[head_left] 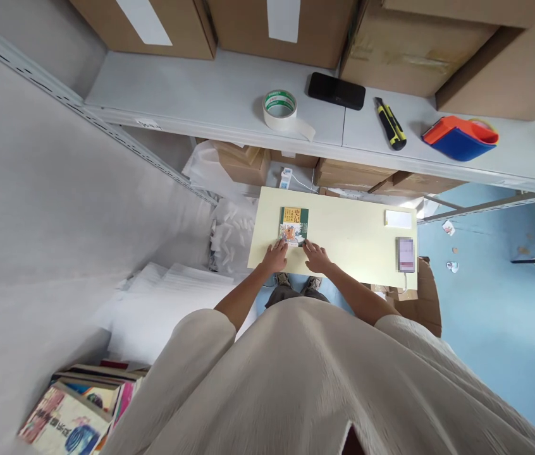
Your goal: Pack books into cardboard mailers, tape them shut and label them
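Note:
A book [295,226] with a green, yellow and white cover lies flat on the pale yellow table [343,234], left of its middle. My left hand [276,256] rests at the book's near left corner, fingers stretched out and fingertips at its edge. At the near right corner lies my right hand [317,258], its fingers also extended and touching the cover's edge. Neither hand is wrapped around the book. On the table's right end are a phone with a lit screen [405,254] and a small white box or pad [398,219].
A shelf [229,82] beyond the table bears a tape roll [279,109], a black phone [336,91], a yellow-black utility knife [390,124], an orange-blue tape dispenser [461,137] and cardboard boxes [286,28]. White foam sheets [172,309] and stacked books [71,417] stand at left.

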`<state>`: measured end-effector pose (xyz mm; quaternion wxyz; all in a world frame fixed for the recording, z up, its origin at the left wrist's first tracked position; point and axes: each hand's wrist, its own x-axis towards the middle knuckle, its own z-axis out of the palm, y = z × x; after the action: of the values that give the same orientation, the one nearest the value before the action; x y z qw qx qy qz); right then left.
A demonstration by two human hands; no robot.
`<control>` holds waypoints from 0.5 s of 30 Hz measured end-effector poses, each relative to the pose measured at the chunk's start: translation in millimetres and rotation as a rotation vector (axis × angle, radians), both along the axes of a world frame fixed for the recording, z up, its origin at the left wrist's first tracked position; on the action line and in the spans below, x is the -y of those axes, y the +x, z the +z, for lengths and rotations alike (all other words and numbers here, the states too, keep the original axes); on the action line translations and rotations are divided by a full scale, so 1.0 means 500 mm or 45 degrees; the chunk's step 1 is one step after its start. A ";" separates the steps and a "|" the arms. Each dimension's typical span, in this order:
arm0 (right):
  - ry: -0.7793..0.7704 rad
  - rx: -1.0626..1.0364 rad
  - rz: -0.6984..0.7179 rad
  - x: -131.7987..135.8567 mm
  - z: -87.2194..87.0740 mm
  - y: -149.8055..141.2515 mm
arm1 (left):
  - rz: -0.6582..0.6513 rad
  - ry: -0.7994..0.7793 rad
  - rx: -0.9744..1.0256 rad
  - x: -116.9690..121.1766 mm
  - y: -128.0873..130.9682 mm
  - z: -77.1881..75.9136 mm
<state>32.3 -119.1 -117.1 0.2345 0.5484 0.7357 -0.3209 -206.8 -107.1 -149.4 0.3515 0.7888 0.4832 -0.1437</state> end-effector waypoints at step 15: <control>0.009 -0.091 -0.062 -0.117 -0.034 -0.113 | 0.242 0.033 0.034 -0.092 -0.077 -0.022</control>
<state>-24.2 -60.7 -134.0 0.1982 0.5552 0.7312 -0.3433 -245.4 -61.0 -160.4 0.3597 0.7458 0.5529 -0.0931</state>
